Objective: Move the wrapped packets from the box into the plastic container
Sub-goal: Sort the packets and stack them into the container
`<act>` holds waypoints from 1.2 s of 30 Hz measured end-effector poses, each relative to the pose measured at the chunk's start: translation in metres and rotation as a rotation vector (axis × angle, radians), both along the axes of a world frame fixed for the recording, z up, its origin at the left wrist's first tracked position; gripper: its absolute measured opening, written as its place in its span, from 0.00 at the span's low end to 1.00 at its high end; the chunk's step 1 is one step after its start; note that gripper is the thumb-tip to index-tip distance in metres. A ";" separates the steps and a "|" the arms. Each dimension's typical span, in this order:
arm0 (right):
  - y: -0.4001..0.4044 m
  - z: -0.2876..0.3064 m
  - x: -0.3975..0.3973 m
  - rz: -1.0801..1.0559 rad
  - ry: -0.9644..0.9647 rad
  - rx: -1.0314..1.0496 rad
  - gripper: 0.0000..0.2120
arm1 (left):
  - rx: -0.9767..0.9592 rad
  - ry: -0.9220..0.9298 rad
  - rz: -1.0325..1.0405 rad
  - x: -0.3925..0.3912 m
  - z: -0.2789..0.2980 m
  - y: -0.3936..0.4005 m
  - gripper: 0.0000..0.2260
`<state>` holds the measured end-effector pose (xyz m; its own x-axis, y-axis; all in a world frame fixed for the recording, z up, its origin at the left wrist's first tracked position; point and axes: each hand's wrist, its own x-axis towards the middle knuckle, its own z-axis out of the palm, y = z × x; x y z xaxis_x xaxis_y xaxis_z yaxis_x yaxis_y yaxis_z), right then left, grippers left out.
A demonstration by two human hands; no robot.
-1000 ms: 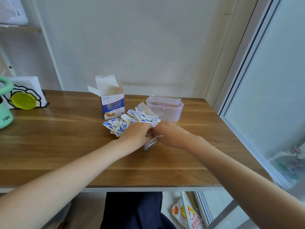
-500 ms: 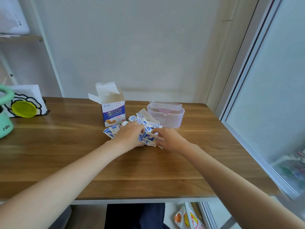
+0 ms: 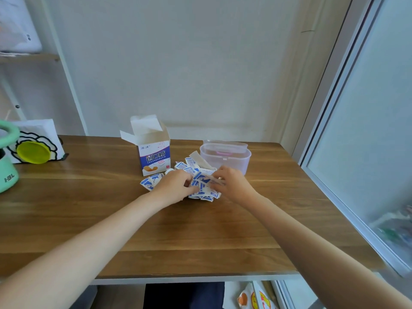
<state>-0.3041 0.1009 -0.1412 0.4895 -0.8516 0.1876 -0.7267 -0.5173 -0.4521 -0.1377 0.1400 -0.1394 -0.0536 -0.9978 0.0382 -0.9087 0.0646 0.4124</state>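
A heap of white-and-blue wrapped packets [image 3: 201,186] lies on the wooden table [image 3: 89,208] between the open cardboard box [image 3: 153,152] and the translucent plastic container [image 3: 225,158]. My left hand [image 3: 176,188] lies on the left side of the heap with fingers curled round packets. On the right side, my right hand [image 3: 229,182] pinches packets with bent fingers. Several packets stick out past my left hand toward the box. The container stands open just behind my right hand.
At the table's left edge stand a mint-green jug [image 3: 7,166] and a white holder with a yellow-green disc [image 3: 33,150]. A wall runs behind the table, and a glass door frame [image 3: 334,130] lines the right side.
Both hands moved forward from the near edge of the heap onto it and drew packets together between them. The camera view tilted up a little.
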 end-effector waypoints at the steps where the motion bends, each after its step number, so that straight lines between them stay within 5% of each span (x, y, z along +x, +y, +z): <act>1: 0.000 0.000 0.000 -0.007 -0.017 0.016 0.10 | 0.002 0.011 -0.005 0.001 0.000 0.000 0.17; 8: -0.010 0.014 -0.018 -0.198 -0.311 0.171 0.08 | -0.038 0.189 0.023 0.011 0.005 0.001 0.07; 18: -0.003 0.025 -0.027 0.011 -0.815 0.783 0.14 | -0.005 0.199 0.002 0.007 0.023 0.003 0.09; 21: -0.001 0.023 -0.028 0.031 -0.786 0.813 0.14 | 0.058 0.214 -0.033 0.004 0.027 0.007 0.10; 27: 0.002 0.022 -0.028 0.003 -0.574 0.651 0.13 | 0.143 0.595 -0.015 -0.007 0.033 0.012 0.13; 31: 0.004 0.023 -0.024 -0.036 -0.426 0.525 0.11 | 0.138 0.641 -0.028 -0.018 0.036 0.014 0.08; 36: 0.002 0.021 -0.030 -0.129 -0.463 0.490 0.09 | 0.071 0.576 0.029 -0.014 0.029 0.010 0.03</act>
